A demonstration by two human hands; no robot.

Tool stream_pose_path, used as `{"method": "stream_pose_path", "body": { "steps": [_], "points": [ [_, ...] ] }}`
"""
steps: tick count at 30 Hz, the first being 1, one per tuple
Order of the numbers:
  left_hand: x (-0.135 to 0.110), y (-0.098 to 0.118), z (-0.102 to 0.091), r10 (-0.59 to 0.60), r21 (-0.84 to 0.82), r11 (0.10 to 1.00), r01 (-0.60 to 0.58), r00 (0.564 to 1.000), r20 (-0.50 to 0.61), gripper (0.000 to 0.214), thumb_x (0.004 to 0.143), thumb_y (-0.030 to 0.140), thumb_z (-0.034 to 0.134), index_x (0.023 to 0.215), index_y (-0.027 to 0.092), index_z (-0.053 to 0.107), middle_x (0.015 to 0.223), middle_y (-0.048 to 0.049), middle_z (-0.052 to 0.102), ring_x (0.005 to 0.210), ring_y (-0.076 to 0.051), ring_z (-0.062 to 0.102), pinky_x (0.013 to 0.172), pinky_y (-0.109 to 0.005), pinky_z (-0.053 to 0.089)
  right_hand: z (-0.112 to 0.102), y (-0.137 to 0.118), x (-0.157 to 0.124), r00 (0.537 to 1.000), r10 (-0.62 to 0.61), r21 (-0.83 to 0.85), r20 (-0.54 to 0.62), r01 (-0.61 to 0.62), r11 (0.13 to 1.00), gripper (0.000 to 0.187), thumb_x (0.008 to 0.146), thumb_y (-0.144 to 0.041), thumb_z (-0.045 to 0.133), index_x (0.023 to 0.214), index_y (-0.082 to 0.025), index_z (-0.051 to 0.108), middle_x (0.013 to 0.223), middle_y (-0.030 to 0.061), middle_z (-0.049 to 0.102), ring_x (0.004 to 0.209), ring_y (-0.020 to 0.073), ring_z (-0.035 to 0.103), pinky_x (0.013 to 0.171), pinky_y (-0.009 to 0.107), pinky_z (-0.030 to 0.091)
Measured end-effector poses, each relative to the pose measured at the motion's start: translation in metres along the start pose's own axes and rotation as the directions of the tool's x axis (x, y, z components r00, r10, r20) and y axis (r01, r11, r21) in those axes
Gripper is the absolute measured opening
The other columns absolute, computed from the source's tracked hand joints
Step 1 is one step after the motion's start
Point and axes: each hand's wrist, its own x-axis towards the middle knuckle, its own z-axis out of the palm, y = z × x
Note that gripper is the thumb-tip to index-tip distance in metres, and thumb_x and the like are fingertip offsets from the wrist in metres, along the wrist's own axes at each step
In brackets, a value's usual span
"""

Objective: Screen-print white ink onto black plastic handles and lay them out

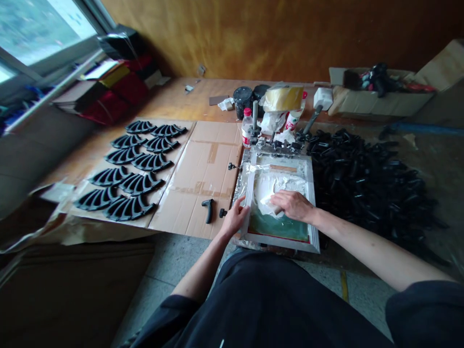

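In the head view, a screen-printing frame (314, 220) with a metal border and green mesh lies in front of me. My right hand (294, 205) is closed on a crumpled white wiping cloth (267, 205) and presses it against the mesh. A whitish patch covers the upper part of the screen. At the frame's left edge is my left hand (235, 218), its thumb and fingers apart and the fingertips by the metal border. Left of that hand, a single black curved handle-like part (208, 210) lies on cardboard (184, 212).
Rows of black curved parts (131, 182) lie on the left cardboard. A large heap of similar black pieces (362, 188) is at the right. Behind the frame stand clamps (255, 128), a red-capped bottle (247, 128) and dark tubs (242, 101). An open carton (387, 104) stands at back right.
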Motion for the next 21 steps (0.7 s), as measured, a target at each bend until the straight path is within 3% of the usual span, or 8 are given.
{"method": "stream_pose_path", "body": {
  "steps": [2,5,8,10,14,16,18,21],
  "points": [
    [0.001,-0.002,0.001,0.012,0.010,1.000,-0.012,1.000,0.002,0.052,0.087,0.045,0.050,0.135,0.026,0.049,0.073,0.0016,0.060,0.064,-0.013,0.055,0.058,-0.022,0.039,-0.007,0.000,-0.012,0.996,-0.078,0.057,0.046,0.075,0.996,0.025,0.076,-0.001,0.050,0.085,-0.019,0.065,0.086,0.0043,0.066,0.085,0.0169,0.057,0.071,0.025,0.040],
    [0.001,-0.003,0.002,0.025,0.018,1.000,-0.024,1.000,-0.008,0.050,0.087,0.046,0.049,0.132,0.024,0.051,0.074,0.0007,0.061,0.066,-0.014,0.055,0.059,-0.023,0.040,-0.017,0.005,-0.009,0.994,-0.060,0.114,0.089,0.050,0.992,0.028,0.071,0.000,0.052,0.082,-0.021,0.065,0.081,0.0007,0.065,0.081,0.0152,0.058,0.067,0.023,0.038],
    [-0.001,-0.002,0.001,0.027,0.009,1.000,-0.027,0.999,-0.021,0.049,0.086,0.047,0.050,0.130,0.024,0.054,0.075,0.0005,0.061,0.065,-0.014,0.055,0.059,-0.023,0.041,-0.017,0.008,0.005,0.996,0.063,0.086,-0.057,-0.057,0.995,0.030,0.073,0.000,0.051,0.087,-0.021,0.066,0.088,0.0018,0.066,0.084,0.0160,0.058,0.068,0.024,0.039],
    [-0.002,-0.001,0.000,0.023,0.001,1.000,-0.023,0.999,-0.027,0.049,0.085,0.047,0.052,0.129,0.024,0.054,0.074,0.0007,0.061,0.064,-0.013,0.054,0.059,-0.023,0.041,-0.011,0.006,0.008,0.989,0.076,0.043,-0.128,-0.071,0.997,0.032,0.073,0.002,0.049,0.090,-0.019,0.067,0.092,0.0041,0.065,0.087,0.0174,0.057,0.071,0.025,0.040],
    [-0.004,0.002,-0.001,0.010,-0.038,0.999,-0.011,1.000,-0.028,0.050,0.084,0.047,0.054,0.129,0.024,0.055,0.072,0.0018,0.060,0.061,-0.012,0.052,0.056,-0.021,0.039,-0.010,0.001,0.000,1.000,0.023,0.043,-0.014,-0.023,0.999,0.030,0.073,0.001,0.052,0.088,-0.020,0.067,0.087,0.0021,0.065,0.084,0.0164,0.058,0.068,0.024,0.039],
    [-0.005,0.004,-0.002,0.006,-0.075,0.997,-0.007,1.000,-0.024,0.051,0.084,0.047,0.054,0.129,0.024,0.054,0.069,0.0024,0.058,0.058,-0.011,0.050,0.054,-0.021,0.037,-0.018,0.004,0.004,0.997,0.071,0.071,0.007,-0.071,0.995,0.021,0.078,-0.008,0.059,0.089,-0.023,0.068,0.085,-0.0003,0.065,0.081,0.0155,0.059,0.066,0.024,0.039],
    [-0.008,0.009,-0.004,0.015,-0.129,0.992,-0.016,1.000,-0.006,0.055,0.083,0.049,0.055,0.132,0.023,0.052,0.065,0.0038,0.054,0.055,-0.010,0.046,0.051,-0.020,0.035,-0.029,0.009,0.020,0.985,0.169,0.077,-0.042,-0.166,0.983,0.020,0.081,-0.021,0.065,0.100,-0.027,0.067,0.091,-0.0016,0.067,0.082,0.0160,0.060,0.069,0.025,0.041],
    [-0.015,0.025,-0.015,0.052,-0.265,0.963,-0.040,0.998,0.038,0.064,0.082,0.054,0.056,0.137,0.022,0.046,0.060,0.0054,0.048,0.049,-0.009,0.040,0.048,-0.020,0.032,-0.052,0.024,0.049,0.931,0.325,0.047,-0.168,-0.321,0.946,0.050,0.079,-0.033,0.071,0.127,-0.033,0.057,0.104,0.0003,0.067,0.087,0.0185,0.061,0.075,0.028,0.044]
  ]
}}
